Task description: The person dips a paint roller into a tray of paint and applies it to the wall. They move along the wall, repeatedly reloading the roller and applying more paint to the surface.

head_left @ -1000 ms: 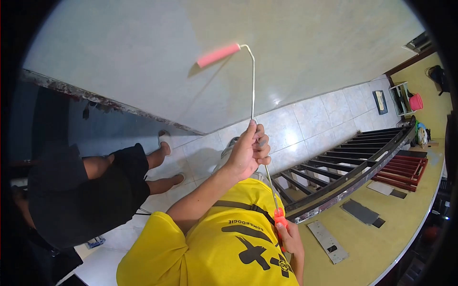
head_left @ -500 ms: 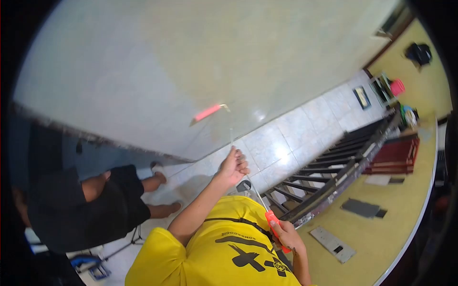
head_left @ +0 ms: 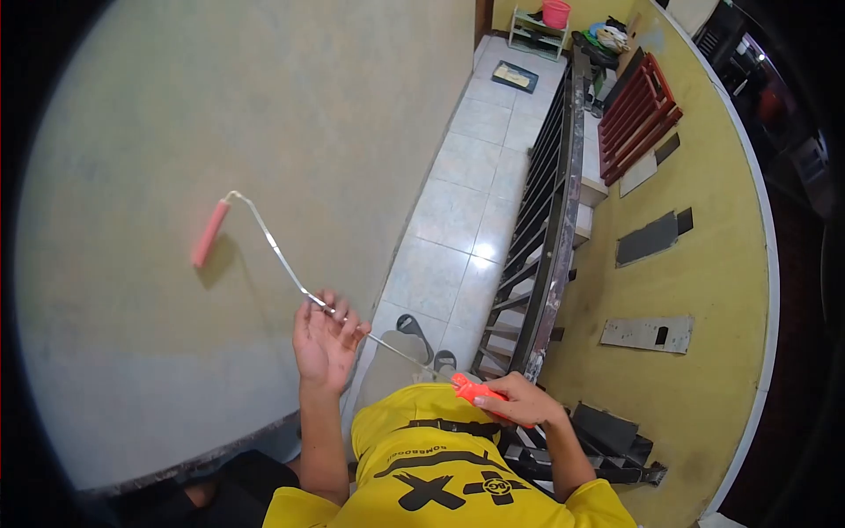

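Observation:
A paint roller with a pink sleeve point(head_left: 210, 233) lies against or very near the pale wall at the left. Its bent metal rod point(head_left: 275, 246) runs down to an orange handle point(head_left: 471, 388) in front of my yellow shirt. My right hand point(head_left: 524, 400) is closed around that handle, which it partly covers. Farther up the rod is my left hand point(head_left: 327, 348), palm toward the camera, its slightly blurred fingers curled loosely round the metal.
The wall point(head_left: 334, 114) fills the left. A tiled floor point(head_left: 453, 211) runs beside a dark railing point(head_left: 553, 238). Farther off are a tray point(head_left: 515, 77) and a rack with a pink bucket point(head_left: 555, 12). Red slats point(head_left: 635, 119) lean on the yellow wall point(head_left: 722, 264). Dark clothing shows lower left.
The view has turned, bringing more of the walkway and railing into sight. The roller and my left hand now appear farther left, and the other person is mostly out of view.

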`<state>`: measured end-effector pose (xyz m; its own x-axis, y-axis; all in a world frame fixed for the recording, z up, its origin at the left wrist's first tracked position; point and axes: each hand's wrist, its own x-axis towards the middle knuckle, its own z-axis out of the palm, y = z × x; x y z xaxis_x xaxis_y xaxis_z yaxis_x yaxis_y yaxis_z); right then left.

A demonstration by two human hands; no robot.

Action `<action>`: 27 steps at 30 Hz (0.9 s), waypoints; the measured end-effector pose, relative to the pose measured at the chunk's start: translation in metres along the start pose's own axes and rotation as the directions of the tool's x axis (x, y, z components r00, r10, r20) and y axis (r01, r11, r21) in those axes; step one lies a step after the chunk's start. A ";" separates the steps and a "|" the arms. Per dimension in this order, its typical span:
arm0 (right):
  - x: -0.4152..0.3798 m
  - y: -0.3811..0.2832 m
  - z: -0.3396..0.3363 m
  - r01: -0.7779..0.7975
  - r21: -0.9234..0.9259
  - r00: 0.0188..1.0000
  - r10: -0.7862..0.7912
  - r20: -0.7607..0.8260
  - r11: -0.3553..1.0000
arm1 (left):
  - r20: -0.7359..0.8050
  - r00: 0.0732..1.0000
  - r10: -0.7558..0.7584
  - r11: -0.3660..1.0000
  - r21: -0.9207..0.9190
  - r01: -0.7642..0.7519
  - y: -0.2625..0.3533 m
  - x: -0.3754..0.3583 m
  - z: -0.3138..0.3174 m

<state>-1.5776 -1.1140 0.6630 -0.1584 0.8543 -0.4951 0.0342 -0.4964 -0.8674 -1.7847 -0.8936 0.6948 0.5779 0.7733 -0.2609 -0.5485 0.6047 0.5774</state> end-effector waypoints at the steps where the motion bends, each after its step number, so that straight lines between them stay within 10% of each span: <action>1: 0.006 0.003 0.000 0.000 0.050 0.999 0.002 -0.043 0.999 | -0.087 0.996 -0.019 0.997 0.067 0.025 -0.004 0.012 0.009; 8: 0.041 0.025 -0.049 0.145 -0.179 0.983 -0.162 -0.085 0.973 | -0.062 0.995 -0.082 0.922 0.375 0.099 -0.018 0.127 -0.022; 15: 0.102 -0.028 -0.164 -0.114 0.277 0.933 0.199 -0.301 0.954 | 0.116 0.910 -0.397 0.809 0.512 0.288 -0.032 0.304 0.001; 19: 0.168 -0.054 -0.241 0.037 0.374 0.918 0.116 -0.380 0.927 | 0.340 0.879 -0.335 0.903 0.381 0.197 -0.023 0.409 0.070; 24: 0.239 -0.097 -0.336 0.135 -0.025 0.861 -0.130 -0.492 0.991 | 0.408 0.911 -0.055 0.979 0.200 -0.031 0.012 0.511 0.182; 27: 0.291 -0.119 -0.394 0.135 0.056 0.871 -0.092 -0.482 0.989 | 0.455 0.887 -0.078 0.997 0.010 0.082 0.026 0.567 0.202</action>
<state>-1.2390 -0.7460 0.6025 0.3349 0.8643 -0.3753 -0.0429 -0.3839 -0.9224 -1.3489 -0.4774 0.7185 0.8301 0.5525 0.0755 -0.4932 0.6642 0.5618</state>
